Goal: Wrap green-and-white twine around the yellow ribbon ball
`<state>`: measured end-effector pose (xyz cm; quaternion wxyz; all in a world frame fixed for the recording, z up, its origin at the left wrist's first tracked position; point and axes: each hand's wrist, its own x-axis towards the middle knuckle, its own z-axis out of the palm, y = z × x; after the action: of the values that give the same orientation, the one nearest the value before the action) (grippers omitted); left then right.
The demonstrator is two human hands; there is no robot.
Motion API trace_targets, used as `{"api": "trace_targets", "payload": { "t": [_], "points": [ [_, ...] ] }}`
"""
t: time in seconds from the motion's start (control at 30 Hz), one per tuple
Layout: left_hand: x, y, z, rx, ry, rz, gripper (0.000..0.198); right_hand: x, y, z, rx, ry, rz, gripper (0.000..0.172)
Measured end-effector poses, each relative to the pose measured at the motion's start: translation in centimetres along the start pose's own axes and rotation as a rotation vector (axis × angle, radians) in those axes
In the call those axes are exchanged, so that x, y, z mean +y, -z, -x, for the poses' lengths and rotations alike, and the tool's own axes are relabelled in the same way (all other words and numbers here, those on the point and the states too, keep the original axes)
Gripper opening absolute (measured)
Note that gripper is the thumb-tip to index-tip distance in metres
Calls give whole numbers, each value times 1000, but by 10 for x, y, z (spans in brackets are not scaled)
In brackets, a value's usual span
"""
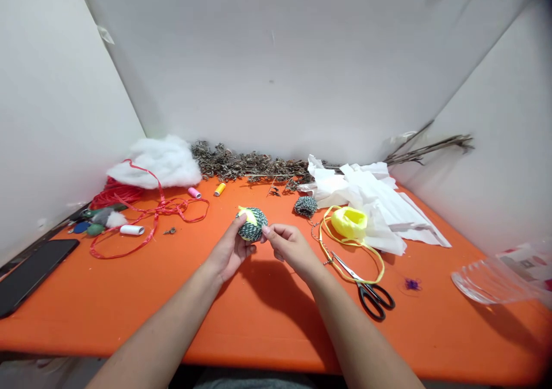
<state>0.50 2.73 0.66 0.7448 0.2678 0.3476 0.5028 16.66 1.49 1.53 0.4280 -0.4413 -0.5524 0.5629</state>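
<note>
My left hand (229, 252) holds a small ball wound with green-and-white twine (252, 224), a yellow patch showing on its top. My right hand (290, 246) pinches the ball's right side with thumb and forefinger. Both hands hover just above the orange table (129, 302) at its middle. A second, smaller twine ball (306, 206) lies a little behind and to the right. A yellow ribbon roll (349, 222) with a loose loop lies right of my right hand, and black-handled scissors (365, 288) rest on that loop.
White stuffing (159, 161), red ribbon (146, 213), pink (194, 193), yellow (219, 189) and white (131, 229) thread spools lie at back left. Dried twigs (254, 167) line the back wall. White tissue (371, 196) lies at back right, a phone (32, 273) far left, a clear plastic container (500, 277) far right.
</note>
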Motion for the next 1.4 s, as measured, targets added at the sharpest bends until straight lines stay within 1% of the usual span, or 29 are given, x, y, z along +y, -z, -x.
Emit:
{"api": "trace_targets", "payload": {
  "t": [0.13, 0.33, 0.5, 0.8, 1.0, 1.1, 1.3, 1.4],
  "points": [
    [0, 0, 0, 9, -33, -37, 44, -1, 0, 1, 7, 8, 4, 52],
    [0, -1, 1, 14, -139, -134, 60, -5, -2, 2, -8, 19, 17, 52],
    [-1, -3, 0, 18, -172, -137, 52, -4, -2, 3, -13, 19, 17, 52],
    [2, 3, -4, 73, -89, -29, 38, -4, -2, 3, 9, 21, 0, 51],
    [6, -1, -2, 96, -44, 33, 29, -5, -3, 3, 14, 18, -5, 51],
    [7, -2, -1, 97, -7, 62, 29, -6, -3, 3, 13, 13, -7, 53],
    [8, -3, -2, 81, 27, 113, 37, -7, -5, 4, 4, 9, -14, 54],
    [9, -4, -2, 65, 52, 131, 37, -6, -5, 3, 5, 12, -20, 54]
  ]
}}
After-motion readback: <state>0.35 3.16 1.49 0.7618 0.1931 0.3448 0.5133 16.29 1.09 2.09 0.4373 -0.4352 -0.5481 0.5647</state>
